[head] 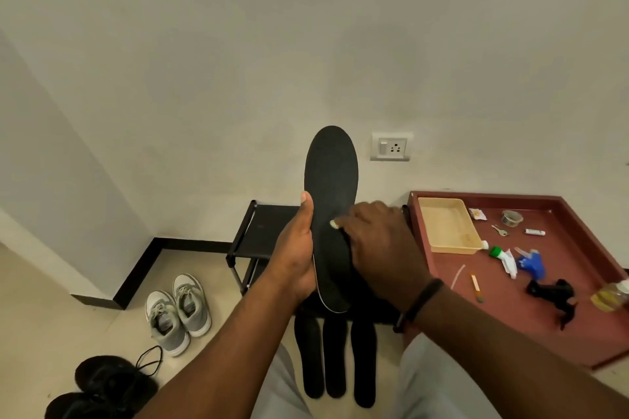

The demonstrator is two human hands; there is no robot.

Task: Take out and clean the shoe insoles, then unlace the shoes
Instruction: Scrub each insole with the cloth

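Single head-worn wide-angle view, facing forward and down toward wall [238, 44] and floor [34, 316]; hands close before lens, edges bowed by wide lens.

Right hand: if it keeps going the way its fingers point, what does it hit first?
The right hand points left across the view, fingertips already at the black insole, so the insole comes first. Past it sits the left hand, whose grip holds the insole upright. Depth is unclear.

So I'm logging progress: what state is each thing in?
Held insole: upright, out of its shoe.
Three insoles: lying side by side.
Grey sneakers: laced.
Black shoes: on the floor.
Left hand: gripping the insole.
Right hand: pressing something pale against it.
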